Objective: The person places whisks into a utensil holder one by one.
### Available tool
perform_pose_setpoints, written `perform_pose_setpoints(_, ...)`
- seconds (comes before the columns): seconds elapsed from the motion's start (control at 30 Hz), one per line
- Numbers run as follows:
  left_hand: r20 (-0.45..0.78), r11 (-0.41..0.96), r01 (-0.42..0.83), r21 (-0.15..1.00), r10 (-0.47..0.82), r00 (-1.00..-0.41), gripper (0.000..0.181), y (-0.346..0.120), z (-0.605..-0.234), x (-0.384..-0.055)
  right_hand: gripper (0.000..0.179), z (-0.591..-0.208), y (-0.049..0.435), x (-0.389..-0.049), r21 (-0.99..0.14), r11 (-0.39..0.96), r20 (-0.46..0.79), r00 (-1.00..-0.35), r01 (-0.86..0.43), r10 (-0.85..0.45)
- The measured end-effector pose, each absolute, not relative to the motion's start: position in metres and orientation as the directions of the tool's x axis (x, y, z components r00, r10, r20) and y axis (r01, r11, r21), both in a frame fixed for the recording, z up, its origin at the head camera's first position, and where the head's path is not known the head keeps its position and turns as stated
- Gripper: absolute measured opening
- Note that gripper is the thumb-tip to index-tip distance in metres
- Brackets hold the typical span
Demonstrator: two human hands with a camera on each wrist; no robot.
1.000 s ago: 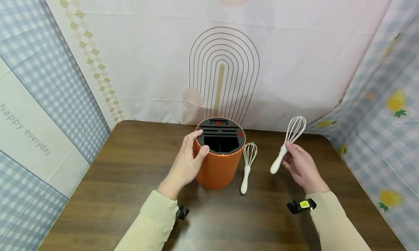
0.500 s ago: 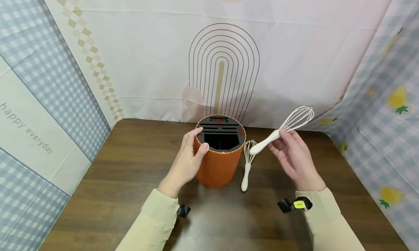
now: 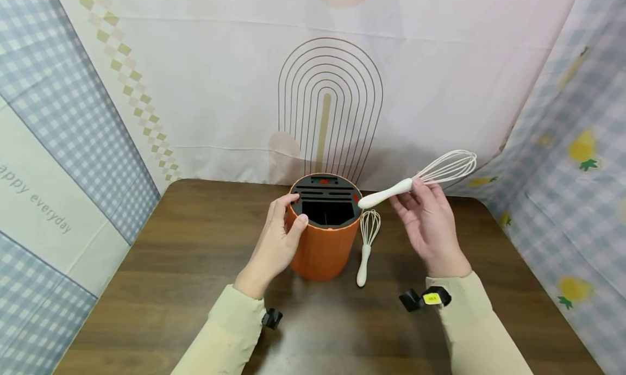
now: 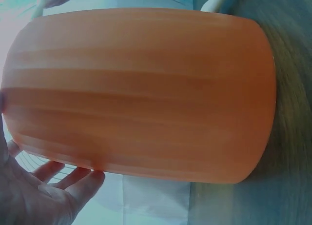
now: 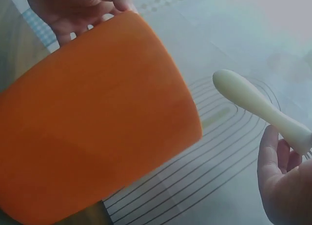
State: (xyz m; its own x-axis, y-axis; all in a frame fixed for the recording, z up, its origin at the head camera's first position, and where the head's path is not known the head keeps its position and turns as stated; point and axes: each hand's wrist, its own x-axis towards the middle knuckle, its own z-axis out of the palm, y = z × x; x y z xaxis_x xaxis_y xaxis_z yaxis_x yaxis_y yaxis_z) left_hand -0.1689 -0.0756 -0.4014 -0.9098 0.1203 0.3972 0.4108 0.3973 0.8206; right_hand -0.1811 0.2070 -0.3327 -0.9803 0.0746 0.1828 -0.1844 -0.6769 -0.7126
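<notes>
An orange cylindrical knife holder (image 3: 320, 252) with a black slotted top (image 3: 326, 193) stands upright on the table. My left hand (image 3: 274, 242) grips its left side, thumb at the front rim and fingers round the side. My right hand (image 3: 431, 225) pinches a white whisk (image 3: 388, 193) near the base of its wires, above the table. The whisk's handle end points left, close to the holder's right rim; its wire loops point up and right. In the right wrist view the whisk handle (image 5: 253, 100) appears apart from the holder. A second white whisk (image 3: 363, 266) lies right of the holder.
The brown wooden table (image 3: 205, 255) extends on both sides. A pale cloth with printed arches (image 3: 235, 92) hangs at the back. Checked cloths stand at the left (image 3: 88, 130) and right (image 3: 577, 217).
My right hand has moved left and lifted the whisk toward the holder, turning it from steep to nearly level. My left hand stays on the holder. The second whisk has not moved.
</notes>
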Motion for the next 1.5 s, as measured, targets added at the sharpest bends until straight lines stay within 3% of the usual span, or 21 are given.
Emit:
perform_pose_setpoints(0.33, 0.398, 0.36, 0.406, 0.84, 0.098, -0.912, 0.049, -0.071, -0.407, -0.169, 0.043, -0.333, 0.174, -0.182, -0.836, -0.487, 0.234, -0.967, -0.254, 0.102)
perform_pose_setpoints(0.57, 0.409, 0.263, 0.416, 0.871, 0.082, -0.909, 0.05, -0.07, -0.405, -0.17, 0.051, -0.332, 0.15, -0.182, -0.894, -0.245, 0.373, -0.926, -0.374, 0.053)
perform_pose_setpoints(0.9, 0.365, 0.216, 0.376, 0.901, 0.091, -0.927, 0.05, -0.067, -0.367, -0.147, 0.059, -0.332, 0.135, -0.184, -0.892, -0.018, 0.452, -0.89, -0.451, -0.061)
perform_pose_setpoints(1.13, 0.385, 0.227, 0.394, 0.89, 0.086, -0.919, 0.051, -0.068, -0.404, -0.17, 0.065, -0.314, 0.128, -0.167, -0.887, 0.172, 0.413, -0.902, -0.43, -0.125)
perform_pose_setpoints(1.5, 0.39, 0.254, 0.398, 0.882, 0.083, -0.917, 0.048, -0.07, -0.409, -0.172, 0.086, -0.328, 0.124, -0.175, -0.795, 0.369, 0.424, -0.876, -0.481, -0.23)
